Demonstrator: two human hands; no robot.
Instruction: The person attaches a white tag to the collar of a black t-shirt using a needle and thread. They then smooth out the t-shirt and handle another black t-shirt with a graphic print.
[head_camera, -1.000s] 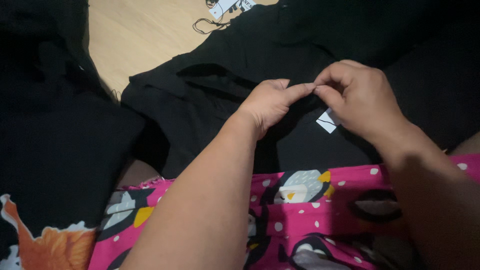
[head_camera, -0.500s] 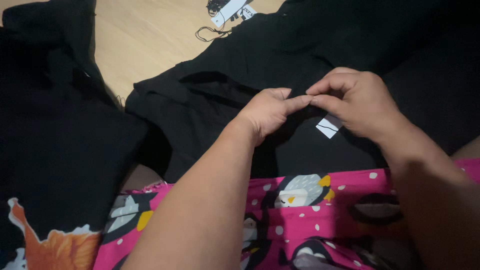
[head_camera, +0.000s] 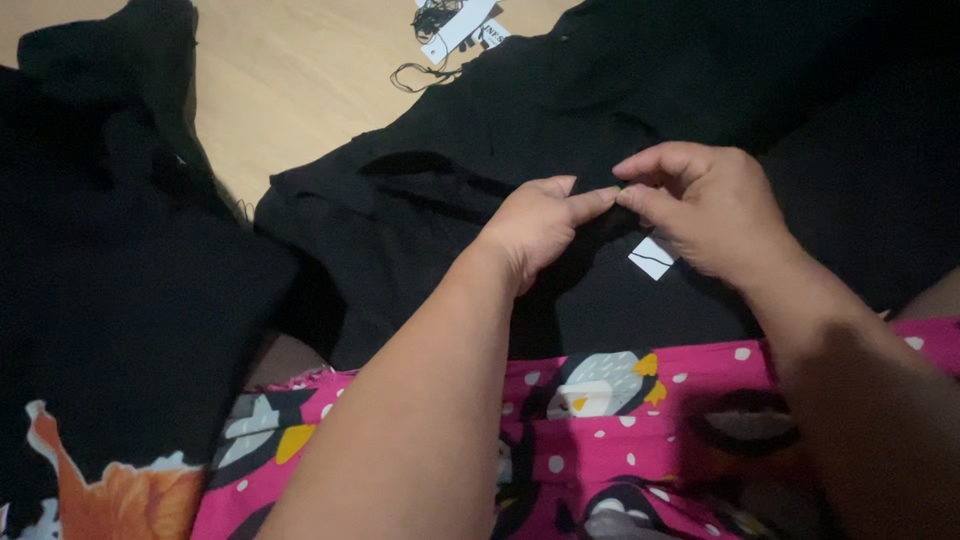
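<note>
Pale wooden floor (head_camera: 300, 80); dim light

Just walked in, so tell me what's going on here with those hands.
A person works over a black garment spread on a light wooden floor. The left hand and right hand meet fingertip to fingertip, pinching something small at the fabric, too small to identify. A small white label shows just below the right hand. Pink patterned cloth covers the lap, more black clothing lies at left, and loose tags lie on the floor beyond.
</note>
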